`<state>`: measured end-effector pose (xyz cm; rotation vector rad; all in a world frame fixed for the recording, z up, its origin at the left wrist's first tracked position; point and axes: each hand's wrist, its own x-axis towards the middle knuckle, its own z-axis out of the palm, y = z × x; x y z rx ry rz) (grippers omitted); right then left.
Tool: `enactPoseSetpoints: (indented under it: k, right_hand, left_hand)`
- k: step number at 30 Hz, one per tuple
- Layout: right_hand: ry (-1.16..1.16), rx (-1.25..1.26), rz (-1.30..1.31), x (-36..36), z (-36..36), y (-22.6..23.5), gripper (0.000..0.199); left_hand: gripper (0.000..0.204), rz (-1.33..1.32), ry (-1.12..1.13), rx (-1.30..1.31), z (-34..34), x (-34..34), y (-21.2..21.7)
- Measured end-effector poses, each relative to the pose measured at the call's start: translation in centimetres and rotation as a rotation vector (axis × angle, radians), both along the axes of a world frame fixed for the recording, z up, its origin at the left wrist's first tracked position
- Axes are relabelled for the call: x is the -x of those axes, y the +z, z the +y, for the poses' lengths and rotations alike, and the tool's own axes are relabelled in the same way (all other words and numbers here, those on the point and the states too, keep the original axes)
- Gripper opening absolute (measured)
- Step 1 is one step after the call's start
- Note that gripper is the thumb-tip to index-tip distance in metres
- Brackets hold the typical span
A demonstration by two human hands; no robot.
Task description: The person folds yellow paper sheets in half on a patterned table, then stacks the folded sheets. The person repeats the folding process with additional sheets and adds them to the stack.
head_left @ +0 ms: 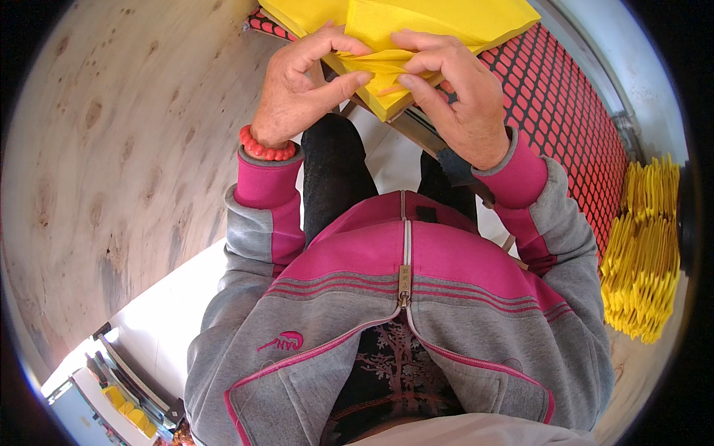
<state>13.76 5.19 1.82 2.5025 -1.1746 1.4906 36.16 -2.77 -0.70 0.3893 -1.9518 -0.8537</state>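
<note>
A bright yellow folded sheet (439, 22), paper or thin cloth, lies at the top of the view with one corner jutting toward me. My left hand (294, 93), a red bead bracelet at its wrist, pinches the gathered folds near this corner between thumb and fingers. From the other side, my right hand (465, 100) grips the same folds, its thumb and fingertips close to the left ones. Small pleats bunch up between the two hands. The sheet's far part runs out of view.
Under the sheet is a surface with a red-and-black patterned cover (558, 97), reaching to the right. Stacks of yellow folded pieces (643, 267) stand at the far right by a pale wall. A wooden board (111, 149) fills the left side. Yellow items (130, 412) sit at lower left.
</note>
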Motion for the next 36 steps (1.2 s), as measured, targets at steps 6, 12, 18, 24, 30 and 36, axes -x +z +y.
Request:
enactPoseSetpoints:
  k: [6,12,18,24,30,36]
  right_hand:
    - [0.001,-0.001,-0.001,-0.1,0.0,0.1,0.019]
    - [-0.050,0.164,0.018,-0.1,-0.3,0.1,0.020]
    - [-0.085,0.370,0.230,0.2,-1.3,0.8,0.018]
    - [-0.084,0.199,0.237,-0.2,-0.6,1.5,0.014]
    - [-0.075,0.075,0.100,-0.7,0.0,1.9,0.015]
    - [-0.036,0.160,0.055,-1.0,-0.5,1.6,0.017]
  left_hand:
    - [0.016,0.038,-0.008,0.029,0.0,0.3,-0.1]
    - [0.012,0.004,0.074,-0.013,-0.2,0.4,-0.5]
    - [0.013,0.013,0.081,0.017,0.0,0.4,-0.4]
    - [0.012,0.043,0.064,-0.022,0.0,0.5,-0.4]
    - [0.015,0.023,0.039,0.016,-0.2,0.1,-0.3]
    - [0.026,-0.024,0.052,0.051,0.0,0.0,0.2]
